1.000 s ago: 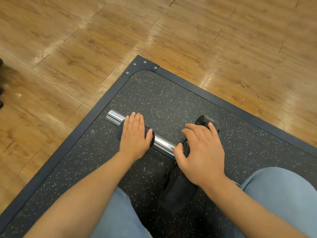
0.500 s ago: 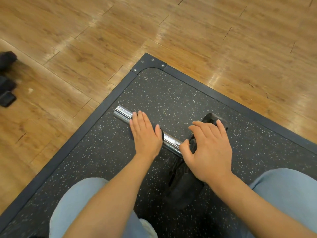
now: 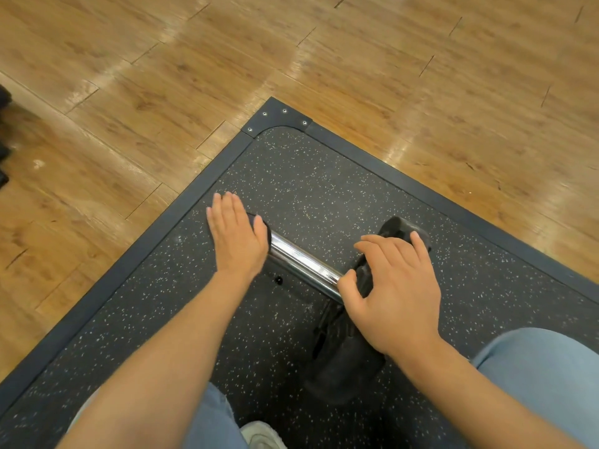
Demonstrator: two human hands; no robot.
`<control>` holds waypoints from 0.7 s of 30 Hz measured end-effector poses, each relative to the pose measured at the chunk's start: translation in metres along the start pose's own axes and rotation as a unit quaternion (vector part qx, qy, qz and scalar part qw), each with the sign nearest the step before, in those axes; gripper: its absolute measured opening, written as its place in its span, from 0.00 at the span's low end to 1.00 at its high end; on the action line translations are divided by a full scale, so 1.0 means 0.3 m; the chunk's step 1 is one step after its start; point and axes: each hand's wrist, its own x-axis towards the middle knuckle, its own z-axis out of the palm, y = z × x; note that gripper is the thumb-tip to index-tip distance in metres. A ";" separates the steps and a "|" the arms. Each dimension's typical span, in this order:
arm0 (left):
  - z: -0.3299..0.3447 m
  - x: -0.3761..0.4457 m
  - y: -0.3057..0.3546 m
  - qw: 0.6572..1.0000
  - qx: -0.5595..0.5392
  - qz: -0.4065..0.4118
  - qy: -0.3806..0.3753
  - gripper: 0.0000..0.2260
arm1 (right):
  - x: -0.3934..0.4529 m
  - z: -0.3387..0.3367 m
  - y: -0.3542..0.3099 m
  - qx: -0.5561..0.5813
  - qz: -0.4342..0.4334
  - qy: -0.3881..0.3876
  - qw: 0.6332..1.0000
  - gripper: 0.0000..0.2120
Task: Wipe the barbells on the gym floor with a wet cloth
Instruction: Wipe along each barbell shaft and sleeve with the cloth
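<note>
barbell [image 3: 301, 262] lies diagonally, upper-left to lower-right; left hand [image 3: 238, 241] flat atop cloth [image 3: 264, 226], right hand [image 3: 397, 296] gripping plate [image 3: 350, 345].

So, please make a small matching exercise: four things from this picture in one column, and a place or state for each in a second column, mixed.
Things:
1. left hand
2. right hand
3. chrome bar
4. shoe

Places or states:
A. shiny, lying bare between the two hands
B. at the bottom edge, between the knees
C. flat on a dark cloth at the bar's end
D. fingers curled on the black weight plate

Pairs: 1-C, 2-D, 3-A, 4-B
</note>
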 end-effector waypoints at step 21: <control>0.092 -0.269 0.240 0.991 0.040 0.127 0.002 0.26 | -0.008 -0.004 -0.011 0.002 -0.005 0.019 1.000 0.18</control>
